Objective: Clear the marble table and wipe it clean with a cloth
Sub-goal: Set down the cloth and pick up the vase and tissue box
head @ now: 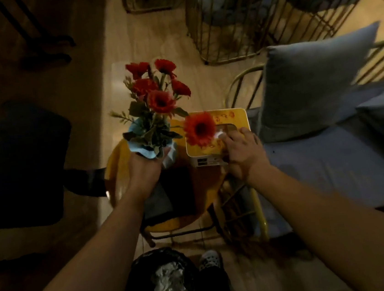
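My left hand (144, 168) grips a vase of red flowers (156, 96) together with a light blue cloth (142, 148), held above a yellow stool (114, 168). My right hand (243, 150) holds a yellow and white tissue box (221, 120) by its near right corner, fingers curled over the top beside the white tissue in its opening. One red flower hangs over the box top. Dark folded items (168, 196) lie on the stool under my left forearm. No marble table top is visible in this view.
A black-lined waste bin (163, 285) with crumpled foil and wrappers stands at my feet. To the right is a wire-frame chair (243, 201) with grey cushions (310, 84). Gold wire table bases (255, 18) stand behind. A dark seat (21, 164) is at the left.
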